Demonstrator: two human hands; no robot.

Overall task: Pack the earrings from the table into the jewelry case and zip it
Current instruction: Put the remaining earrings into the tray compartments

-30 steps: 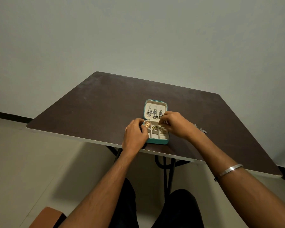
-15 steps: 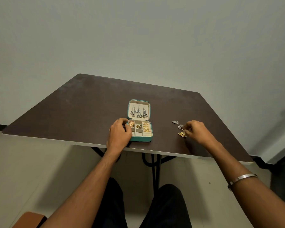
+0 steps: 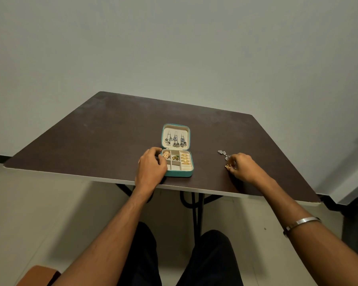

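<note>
The right hand (image 3: 241,167) rests on the table's right side with its fingers curled down onto a small gold earring (image 3: 227,166), apparently pinching it, though the piece is too small to make out the grip for certain. Just beyond the fingertips, a short string of silver earrings (image 3: 222,153) lies loose on the dark brown table (image 3: 91,137). A silver bangle (image 3: 302,222) circles the right forearm, well back from the wrist.

The left hand (image 3: 151,167) sits against the left side of the teal jewelry case (image 3: 179,174), its fingers curled around the case's near-left corner and rim, steadying it. The case stands open near the table's front edge, well apart from the right hand. Its lid is upright, and three dangling silver earrings (image 3: 175,139) hang in a row on the cream lining. The lower tray is split into compartments: a round gold piece (image 3: 166,155) sits in the far-left one, a green and gold piece (image 3: 175,157) in the far-middle one, and several gold earrings (image 3: 185,158) are lined along the right strip. The nearer compartments look bare.

Beneath the table the person's dark trousers (image 3: 211,259) show, above a pale floor (image 3: 39,213).
</note>
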